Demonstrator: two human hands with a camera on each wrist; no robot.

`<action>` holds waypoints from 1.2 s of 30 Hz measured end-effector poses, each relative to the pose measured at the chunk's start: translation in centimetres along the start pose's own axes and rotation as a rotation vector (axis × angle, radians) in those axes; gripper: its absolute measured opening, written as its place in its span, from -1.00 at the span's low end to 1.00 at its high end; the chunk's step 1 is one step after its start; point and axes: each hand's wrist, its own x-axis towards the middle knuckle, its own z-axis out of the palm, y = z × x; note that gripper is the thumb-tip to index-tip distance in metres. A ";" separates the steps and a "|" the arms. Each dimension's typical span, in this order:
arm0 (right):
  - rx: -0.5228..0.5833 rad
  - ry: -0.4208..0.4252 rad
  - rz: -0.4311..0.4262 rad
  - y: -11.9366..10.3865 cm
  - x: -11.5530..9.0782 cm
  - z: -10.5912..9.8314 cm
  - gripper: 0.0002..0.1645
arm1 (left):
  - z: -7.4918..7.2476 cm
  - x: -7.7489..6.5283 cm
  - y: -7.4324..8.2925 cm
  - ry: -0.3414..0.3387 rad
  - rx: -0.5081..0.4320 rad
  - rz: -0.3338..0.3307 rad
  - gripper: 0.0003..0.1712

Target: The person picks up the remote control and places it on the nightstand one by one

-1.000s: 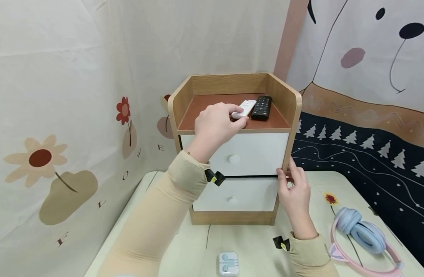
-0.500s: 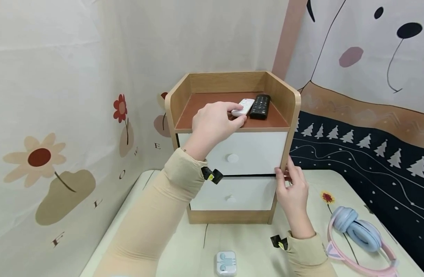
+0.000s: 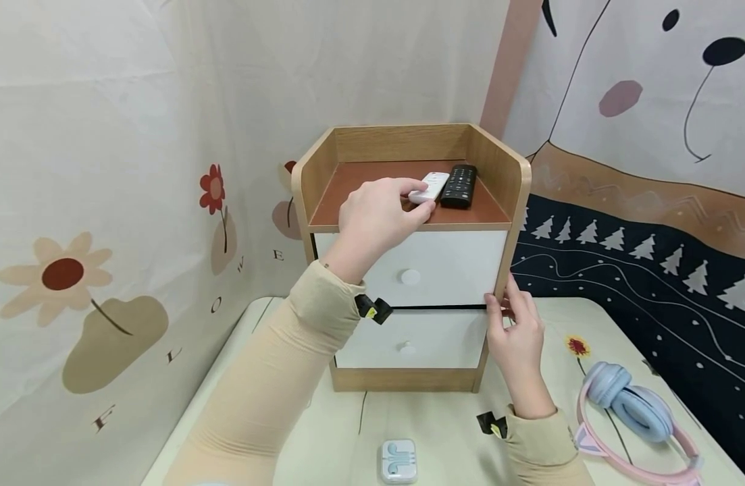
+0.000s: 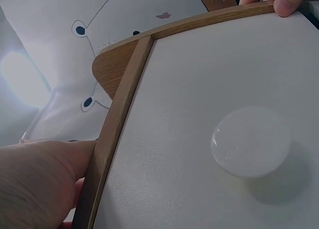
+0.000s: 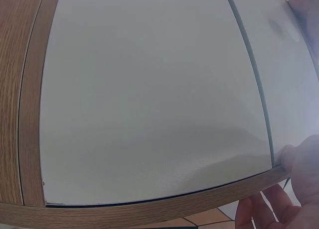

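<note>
In the head view my left hand (image 3: 375, 219) pinches a white remote control (image 3: 433, 183) between thumb and fingers, on the brown top of a small two-drawer cabinet (image 3: 406, 380). Beside that remote lies a black remote control (image 3: 459, 186). My right hand (image 3: 518, 344) grips the cabinet's right side edge, its thumb on the front and fingers round the side. Both white drawers are closed. The upper drawer's round knob (image 4: 251, 142) fills part of the left wrist view, where the cabinet's front hides the remotes.
Raised wooden walls (image 3: 402, 143) border the cabinet top at back and sides. A clear case with earphones (image 3: 399, 461) lies in front of the cabinet. Pink and blue headphones (image 3: 642, 412) rest at the right on the pale tabletop (image 3: 329, 439). Printed cloth hangs behind.
</note>
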 end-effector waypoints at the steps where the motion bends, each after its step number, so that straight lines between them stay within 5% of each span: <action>1: -0.001 0.001 0.000 0.0 0.0 0.0 -0.30 | 0.0 0.0 -0.1 0.004 -0.007 0.006 -0.53; 15: -0.002 0.000 0.006 0.1 -0.1 -0.2 -0.30 | -0.1 -2.2 -1.5 0.126 -0.146 0.200 -0.47; 27: 0.008 -0.004 0.013 0.1 0.0 0.1 -0.30 | 1.3 -5.6 -5.0 0.551 -0.332 0.537 -0.53; 36: 0.002 0.001 0.013 0.2 0.0 0.2 -0.30 | 1.6 -8.0 -7.0 0.745 -0.347 0.584 -0.50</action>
